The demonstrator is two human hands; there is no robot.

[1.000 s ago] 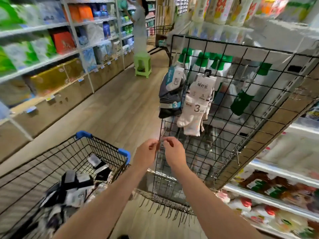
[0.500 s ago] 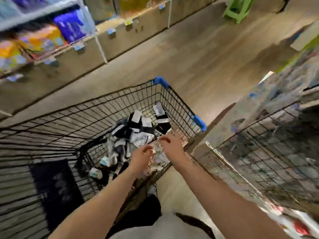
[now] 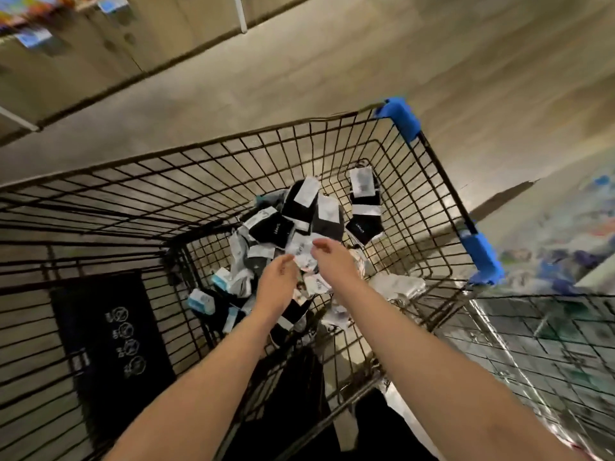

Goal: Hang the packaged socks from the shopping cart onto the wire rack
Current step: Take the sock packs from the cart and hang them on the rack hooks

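A black wire shopping cart point(image 3: 233, 168) with blue corner guards holds a heap of packaged socks point(image 3: 293, 221), black and white pairs with paper labels. Both my hands hang over the heap inside the cart. My left hand point(image 3: 278, 286) has loosely bent fingers and holds nothing. My right hand point(image 3: 332, 261) reaches down beside it, fingers relaxed just above a white-labelled sock pack point(image 3: 304, 251); contact cannot be made out. The wire rack point(image 3: 545, 354) shows blurred at the lower right.
A black child-seat flap point(image 3: 113, 334) with printed icons hangs at the cart's near left. One sock pack point(image 3: 364, 201) lies apart at the cart's far right corner. Wooden floor point(image 3: 366, 61) stretches beyond, with shelf bases point(image 3: 83, 44) at top left.
My view swung down from the wire rack to the cart. Both hands left the rack's grid and moved down into the cart over the sock heap.
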